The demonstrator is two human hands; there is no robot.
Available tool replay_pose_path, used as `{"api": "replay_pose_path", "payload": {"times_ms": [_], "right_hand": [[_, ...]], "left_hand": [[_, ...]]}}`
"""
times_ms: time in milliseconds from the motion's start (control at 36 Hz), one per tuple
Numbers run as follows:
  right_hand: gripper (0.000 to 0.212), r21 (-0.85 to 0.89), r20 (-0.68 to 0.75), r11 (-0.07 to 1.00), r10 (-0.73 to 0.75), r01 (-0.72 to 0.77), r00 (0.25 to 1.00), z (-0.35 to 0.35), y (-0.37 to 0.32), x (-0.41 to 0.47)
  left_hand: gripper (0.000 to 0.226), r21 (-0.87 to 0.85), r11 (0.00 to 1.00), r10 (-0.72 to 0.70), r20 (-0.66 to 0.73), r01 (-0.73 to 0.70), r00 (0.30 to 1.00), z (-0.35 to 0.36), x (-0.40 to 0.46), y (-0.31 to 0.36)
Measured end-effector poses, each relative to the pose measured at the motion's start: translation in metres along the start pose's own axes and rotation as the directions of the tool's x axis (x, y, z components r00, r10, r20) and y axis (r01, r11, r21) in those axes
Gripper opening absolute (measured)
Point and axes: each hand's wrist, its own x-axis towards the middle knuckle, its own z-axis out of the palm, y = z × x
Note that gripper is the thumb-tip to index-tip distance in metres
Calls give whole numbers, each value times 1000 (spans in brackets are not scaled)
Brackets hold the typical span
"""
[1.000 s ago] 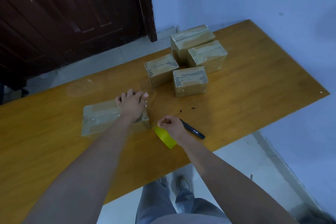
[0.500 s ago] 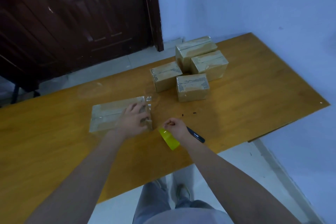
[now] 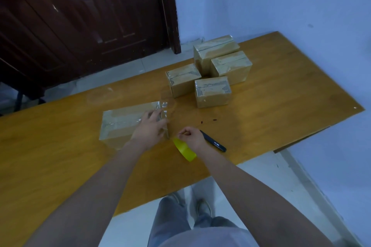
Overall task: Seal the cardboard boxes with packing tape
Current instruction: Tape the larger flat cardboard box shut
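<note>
A flat cardboard box (image 3: 122, 121) with clear tape across its top lies on the wooden table (image 3: 281, 110), left of centre. My left hand (image 3: 149, 129) rests with spread fingers on the box's right end, where the tape folds over the edge. My right hand (image 3: 190, 138) grips a yellow roll of packing tape (image 3: 184, 149) just right of the box, near the table's front edge. A clear strip of tape appears to run from the roll to the box end.
Several smaller taped cardboard boxes (image 3: 212, 92) cluster at the back middle of the table. A dark pen-like cutter (image 3: 213, 144) lies just right of my right hand. A dark wooden door (image 3: 84, 16) stands behind; a blue wall is to the right.
My left hand has slid from the box's far right corner down onto its right end. The right hand and tape roll have hardly moved. The camera has tilted.
</note>
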Motion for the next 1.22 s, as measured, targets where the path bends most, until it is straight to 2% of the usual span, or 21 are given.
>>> {"api": "replay_pose_path", "payload": {"times_ms": [83, 222, 333, 389, 472, 556, 667, 750, 833, 889, 917, 972, 1028, 1083, 1139, 1167, 1222], "right_hand": [[25, -9, 1, 1000, 2, -2, 1000, -1, 1, 0], [27, -23, 3, 1000, 0, 0, 1000, 1, 1, -1], [26, -33, 7, 999, 4, -4, 1000, 2, 3, 0], [22, -31, 8, 1000, 0, 0, 1000, 2, 2, 0], [18, -11, 16, 1000, -5, 6, 1000, 2, 2, -2], [25, -3, 31, 1000, -5, 5, 1000, 2, 0, -3], [28, -26, 29, 1000, 3, -2, 1000, 8, 1, -2], [29, -52, 27, 999, 4, -3, 1000, 14, 1, 0], [28, -83, 32, 997, 4, -1, 999, 16, -1, -2], [28, -108, 32, 994, -3, 7, 999, 12, -3, -4], [29, -113, 34, 994, -9, 13, 999, 10, 0, -2], [29, -127, 32, 992, -13, 17, 999, 6, -2, -4], [30, -140, 39, 990, -11, 17, 999, 0, -8, -6], [30, -130, 37, 992, -1, 5, 999, -5, -14, -5], [29, -138, 24, 990, -12, 15, 1000, -7, -26, -6], [27, -144, 23, 990, 0, 3, 1000, -8, -34, -6], [26, -166, 17, 986, -7, 9, 1000, -10, -51, -4]], "left_hand": [[11, 9, 1000, -6, -55, 6, 998, 4, 2, 2], [7, -34, 998, -65, -148, 60, 987, 14, 4, 10], [28, 34, 992, -113, -182, 121, 977, 16, 7, 18], [40, 10, 988, -146, -200, 151, 969, 16, 9, 19], [45, -91, 977, -210, -237, 194, 948, 18, 13, 22], [42, -248, 937, -312, -272, 247, 911, 23, 16, 27], [33, -489, 815, -476, -259, 311, 840, 27, 20, 33], [34, -525, 774, -527, -225, 354, 820, 23, 23, 38], [44, -598, 711, -570, -184, 369, 801, 19, 26, 35], [49, -707, 633, -581, -165, 316, 797, 16, 28, 30], [50, -798, 539, -597, -136, 270, 790, 12, 29, 26], [43, -943, 271, -643, -28, 194, 765, -2, 25, 21], [34, -988, 52, -699, 66, 143, 712, -17, 18, 11], [33, -995, -32, -782, 81, 91, 618, -24, 14, -9], [36, -997, -72, -853, 77, 30, 516, -32, 9, -28], [37, -996, -86, -887, 89, 28, 453, -33, 7, -40], [32, -991, -91, -921, 121, 97, 371, -34, -1, -63]]}}
